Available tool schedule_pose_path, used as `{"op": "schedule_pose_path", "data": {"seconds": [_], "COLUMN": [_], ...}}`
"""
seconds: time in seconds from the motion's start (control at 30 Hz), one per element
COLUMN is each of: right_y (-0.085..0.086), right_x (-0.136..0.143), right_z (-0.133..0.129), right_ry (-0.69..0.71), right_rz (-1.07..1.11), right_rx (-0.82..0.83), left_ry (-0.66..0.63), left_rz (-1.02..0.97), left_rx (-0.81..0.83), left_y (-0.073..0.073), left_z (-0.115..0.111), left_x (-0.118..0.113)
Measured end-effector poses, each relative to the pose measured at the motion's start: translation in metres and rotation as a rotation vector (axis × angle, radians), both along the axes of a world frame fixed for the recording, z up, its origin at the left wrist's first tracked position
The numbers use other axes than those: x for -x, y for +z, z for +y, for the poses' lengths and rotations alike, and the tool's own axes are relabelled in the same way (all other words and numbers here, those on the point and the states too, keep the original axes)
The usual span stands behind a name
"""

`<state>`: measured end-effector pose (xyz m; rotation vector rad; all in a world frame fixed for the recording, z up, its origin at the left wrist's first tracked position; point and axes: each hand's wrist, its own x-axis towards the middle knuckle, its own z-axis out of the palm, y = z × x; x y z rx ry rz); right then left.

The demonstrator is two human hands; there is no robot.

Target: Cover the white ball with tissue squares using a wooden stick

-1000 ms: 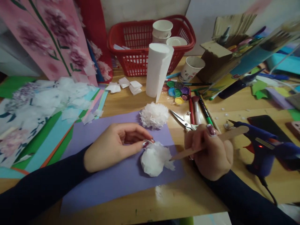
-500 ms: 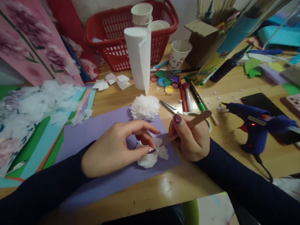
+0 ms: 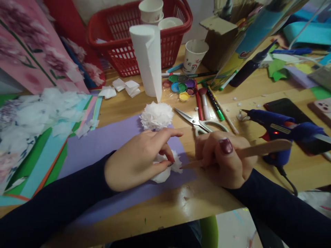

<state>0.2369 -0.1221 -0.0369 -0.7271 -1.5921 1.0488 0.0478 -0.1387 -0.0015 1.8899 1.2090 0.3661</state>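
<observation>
My left hand [image 3: 142,158] pinches a white crumpled paper piece [image 3: 161,176] between thumb and fingertips, over the purple sheet [image 3: 90,148]. Closed around a flat wooden stick [image 3: 266,148], my right hand [image 3: 224,158] is just to the right. The stick's pointed end reaches the frilly right edge of the white paper. Behind my left hand, a fluffy white paper flower [image 3: 157,116] rests at the sheet's far edge. Open scissors [image 3: 192,120] lie behind my right hand, their handles partly hidden by it.
At the back stand a red basket [image 3: 119,55], a white paper roll [image 3: 147,62] and a paper cup [image 3: 195,57]. Paint pots [image 3: 184,96] and brushes lie before them. A blue glue gun [image 3: 279,127] with a lit red light is at right, white scraps [image 3: 46,110] at left.
My right hand has moved right and turned, swinging the stick flatter, its tip now at the paper's right edge. More of the scissors shows. My left hand has shifted slightly right, still pinching the paper.
</observation>
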Motion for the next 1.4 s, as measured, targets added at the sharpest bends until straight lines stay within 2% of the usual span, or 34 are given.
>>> {"op": "schedule_pose_path", "data": {"seconds": [0.1, 0.33, 0.57, 0.73, 0.83, 0.97, 1.03, 1.17, 1.3, 1.4], "right_y": [-0.002, -0.010, -0.013, -0.014, -0.016, -0.017, -0.016, -0.013, -0.020, -0.024], "right_x": [-0.001, -0.004, 0.000, -0.003, -0.003, -0.002, -0.003, -0.007, -0.008, -0.005], "right_z": [-0.002, 0.002, 0.004, 0.002, 0.002, 0.002, 0.002, -0.001, -0.006, -0.007], "right_ry": [0.079, 0.105, 0.180, 0.141, 0.153, 0.172, 0.209, 0.314, 0.258, 0.267], "right_rz": [-0.018, -0.203, -0.208, -0.238, -0.247, -0.176, -0.166, -0.313, -0.304, -0.309], "right_rx": [-0.040, -0.213, -0.235, -0.242, -0.284, -0.386, -0.435, -0.481, -0.497, -0.489], "left_ry": [-0.064, -0.132, -0.078, 0.037, -0.004, -0.099, -0.117, -0.111, -0.087, -0.083], "left_rz": [0.041, 0.040, 0.009, 0.102, 0.209, 0.304, 0.338, 0.325, 0.289, 0.279], "left_rx": [-0.075, -0.131, -0.075, -0.144, -0.145, -0.205, -0.222, -0.226, -0.239, -0.247], "left_y": [0.000, 0.002, 0.001, 0.002, -0.005, -0.024, -0.031, -0.038, -0.040, -0.041], "left_z": [0.000, 0.003, 0.005, -0.008, -0.021, -0.035, -0.039, -0.040, -0.041, -0.041], "left_x": [0.000, 0.000, 0.000, 0.030, 0.056, 0.076, 0.079, 0.080, 0.081, 0.081]}}
